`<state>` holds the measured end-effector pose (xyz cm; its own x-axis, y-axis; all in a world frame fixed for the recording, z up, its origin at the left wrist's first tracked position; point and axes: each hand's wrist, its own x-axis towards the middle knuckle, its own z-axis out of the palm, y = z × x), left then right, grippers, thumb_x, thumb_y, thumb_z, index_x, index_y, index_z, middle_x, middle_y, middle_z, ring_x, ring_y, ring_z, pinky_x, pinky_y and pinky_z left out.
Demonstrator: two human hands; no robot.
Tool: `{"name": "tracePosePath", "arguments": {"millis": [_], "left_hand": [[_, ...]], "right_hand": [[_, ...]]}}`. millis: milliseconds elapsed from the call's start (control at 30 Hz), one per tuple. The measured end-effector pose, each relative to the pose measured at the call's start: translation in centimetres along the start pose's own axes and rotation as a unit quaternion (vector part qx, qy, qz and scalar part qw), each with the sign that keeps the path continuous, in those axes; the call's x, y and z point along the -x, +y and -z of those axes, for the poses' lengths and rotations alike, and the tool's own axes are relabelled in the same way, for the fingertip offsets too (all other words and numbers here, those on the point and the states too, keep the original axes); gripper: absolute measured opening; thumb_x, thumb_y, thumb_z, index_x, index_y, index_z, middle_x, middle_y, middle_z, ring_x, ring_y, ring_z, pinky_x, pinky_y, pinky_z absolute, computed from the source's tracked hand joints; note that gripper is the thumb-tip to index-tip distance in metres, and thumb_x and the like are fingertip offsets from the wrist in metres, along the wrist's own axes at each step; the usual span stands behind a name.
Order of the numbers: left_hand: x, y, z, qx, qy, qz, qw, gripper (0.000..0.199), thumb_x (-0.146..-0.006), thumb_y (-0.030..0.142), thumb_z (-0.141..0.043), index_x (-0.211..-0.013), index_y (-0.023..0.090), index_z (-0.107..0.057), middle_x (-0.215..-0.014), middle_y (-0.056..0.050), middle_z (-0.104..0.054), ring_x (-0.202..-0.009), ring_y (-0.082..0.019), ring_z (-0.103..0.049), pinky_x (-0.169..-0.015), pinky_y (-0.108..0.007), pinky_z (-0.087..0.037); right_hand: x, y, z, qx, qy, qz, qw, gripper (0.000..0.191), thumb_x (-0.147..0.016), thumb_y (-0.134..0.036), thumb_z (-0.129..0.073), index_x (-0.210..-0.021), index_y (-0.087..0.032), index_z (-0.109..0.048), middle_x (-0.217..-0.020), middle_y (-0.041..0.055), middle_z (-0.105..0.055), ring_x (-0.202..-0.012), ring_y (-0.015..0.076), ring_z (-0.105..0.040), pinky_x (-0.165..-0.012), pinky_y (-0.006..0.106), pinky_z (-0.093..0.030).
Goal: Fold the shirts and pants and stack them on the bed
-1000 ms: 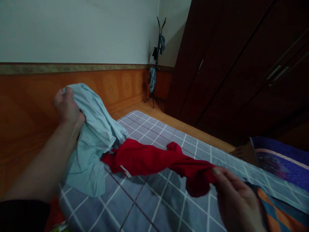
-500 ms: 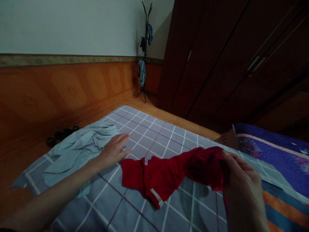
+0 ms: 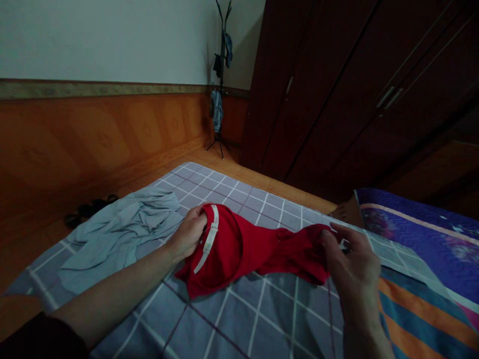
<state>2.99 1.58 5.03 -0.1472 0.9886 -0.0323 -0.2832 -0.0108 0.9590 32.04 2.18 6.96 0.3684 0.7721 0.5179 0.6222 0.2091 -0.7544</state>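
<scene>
A red shirt (image 3: 258,247) lies bunched lengthwise across the checked bedsheet (image 3: 239,319). Its left end gapes open, showing a white strip (image 3: 209,242) along the inside edge. My left hand (image 3: 190,232) is closed on that edge, thumb and fingers gripping the cloth. At the opposite end, my right hand (image 3: 354,259) has its thumb and a fingertip at the bunched red cloth in what looks like a loose pinch, the other fingers spread. Left of my left hand, a crumpled pale blue-grey cloth (image 3: 127,232) rests on the bed.
Beyond the bed are a coat stand (image 3: 221,75) with hung items and a dark wooden wardrobe (image 3: 318,89). A purple patterned cloth (image 3: 407,229) and an orange-and-blue striped cloth (image 3: 419,309) lie at the right. Dark shoes (image 3: 90,207) sit on the floor at left.
My left hand, open before, has taken hold of the shirt's left end and raised its edge open. My right hand has shifted left with the other end.
</scene>
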Motion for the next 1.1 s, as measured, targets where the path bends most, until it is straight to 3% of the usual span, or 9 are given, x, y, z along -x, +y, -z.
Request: {"name": "tracePosePath", "arguments": {"millis": [67, 133, 267, 367, 567, 633, 733, 933, 1100], "left_hand": [[-0.2, -0.1, -0.6, 0.025, 0.005, 0.011, 1.000, 0.018, -0.069, 0.032, -0.066, -0.073, 0.016, -0.058, -0.058, 0.005, -0.059, -0.050, -0.009, -0.052, -0.049, -0.019, -0.041], [-0.2, -0.3, -1.6, 0.047, 0.005, 0.013, 0.999, 0.019, -0.067, 0.030, -0.069, -0.074, 0.016, -0.059, -0.058, 0.005, -0.060, -0.050, -0.009, -0.053, -0.048, -0.019, -0.041], [-0.3, 0.0, -3.8, 0.120, 0.030, -0.001, 0.992, 0.020, -0.064, 0.028, -0.072, -0.074, 0.015, -0.060, -0.064, 0.003, -0.065, -0.059, -0.013, -0.061, -0.056, -0.021, -0.046], [-0.3, 0.6, -5.4, 0.189, 0.063, -0.029, 0.980, 0.020, -0.065, 0.028, -0.072, -0.075, 0.016, -0.060, -0.066, 0.003, -0.067, -0.065, -0.015, -0.065, -0.063, -0.023, -0.049], [1.1, 1.0, -8.2, 0.261, 0.035, -0.059, 0.963, 0.015, -0.070, 0.028, -0.070, -0.074, 0.017, -0.060, -0.065, 0.003, -0.066, -0.067, -0.015, -0.066, -0.066, -0.024, -0.050], [1.6, 0.8, -8.7, 0.252, 0.007, -0.056, 0.966, 0.014, -0.072, 0.028, -0.070, -0.073, 0.017, -0.061, -0.064, 0.003, -0.066, -0.065, -0.014, -0.066, -0.064, -0.023, -0.050], [1.5, 0.8, -8.2, 0.207, -0.011, -0.071, 0.976, 0.015, -0.074, 0.029, -0.070, -0.072, 0.015, -0.062, -0.065, 0.002, -0.066, -0.062, -0.013, -0.063, -0.061, -0.022, -0.048], [-1.8, 1.9, -5.2, 0.165, 0.081, -0.166, 0.969, 0.019, -0.068, 0.029, -0.072, -0.076, 0.016, -0.060, -0.067, 0.003, -0.064, -0.061, -0.010, -0.059, -0.061, -0.019, -0.046], [-2.9, 2.3, -3.6, 0.074, 0.051, -0.205, 0.975, 0.019, -0.077, 0.035, -0.066, -0.078, 0.018, -0.056, -0.068, 0.004, -0.060, -0.059, -0.010, -0.055, -0.057, -0.020, -0.044]], "right_hand": [[1.7, -1.4, -1.3, 0.083, -0.001, 0.100, 0.992, 0.036, -0.076, -0.044, -0.058, -0.095, -0.014, -0.066, -0.102, 0.0145, -0.062, -0.100, 0.0297, -0.055, -0.088, 0.045, -0.043], [4.3, -3.4, -2.6, 0.081, -0.109, 0.134, 0.982, 0.030, -0.085, -0.043, -0.051, -0.086, -0.017, -0.066, -0.085, 0.0096, -0.064, -0.081, 0.0233, -0.061, -0.073, 0.035, -0.046], [8.9, -6.4, -4.6, 0.130, -0.421, 0.082, 0.894, 0.044, -0.087, -0.054, -0.050, -0.063, -0.020, -0.063, -0.057, 0.0037, -0.063, -0.054, 0.0200, -0.062, -0.049, 0.027, -0.037], [10.3, -6.8, -5.6, 0.216, -0.464, 0.074, 0.856, 0.047, -0.083, -0.062, -0.052, -0.076, -0.017, -0.066, -0.069, 0.0116, -0.069, -0.069, 0.0312, -0.067, -0.056, 0.033, -0.042], [10.7, -4.9, -7.6, 0.048, -0.373, 0.009, 0.927, 0.048, -0.072, -0.050, -0.064, -0.102, -0.013, -0.055, -0.092, 0.0136, -0.067, -0.082, 0.0295, -0.065, -0.067, 0.036, -0.049], [10.6, -4.1, -8.2, -0.067, -0.325, -0.024, 0.943, 0.038, -0.072, -0.044, -0.061, -0.095, -0.014, -0.058, -0.088, 0.0105, -0.067, -0.078, 0.0248, -0.064, -0.068, 0.034, -0.049], [9.1, -3.1, -8.1, -0.221, -0.278, -0.105, 0.929, 0.027, -0.075, -0.042, -0.056, -0.076, -0.016, -0.063, -0.071, 0.0039, -0.066, -0.066, 0.0191, -0.061, -0.064, 0.030, -0.049], [3.5, -2.3, -3.4, -0.268, -0.143, -0.201, 0.931, 0.032, -0.068, -0.044, -0.069, -0.084, -0.015, -0.070, -0.071, 0.0026, -0.069, -0.062, 0.0173, -0.062, -0.057, 0.026, -0.050], [1.6, -2.1, 1.0, -0.148, -0.012, -0.128, 0.981, 0.039, -0.071, -0.046, -0.071, -0.094, -0.016, -0.073, -0.082, 0.0067, -0.072, -0.070, 0.0204, -0.065, -0.062, 0.029, -0.054]]}}
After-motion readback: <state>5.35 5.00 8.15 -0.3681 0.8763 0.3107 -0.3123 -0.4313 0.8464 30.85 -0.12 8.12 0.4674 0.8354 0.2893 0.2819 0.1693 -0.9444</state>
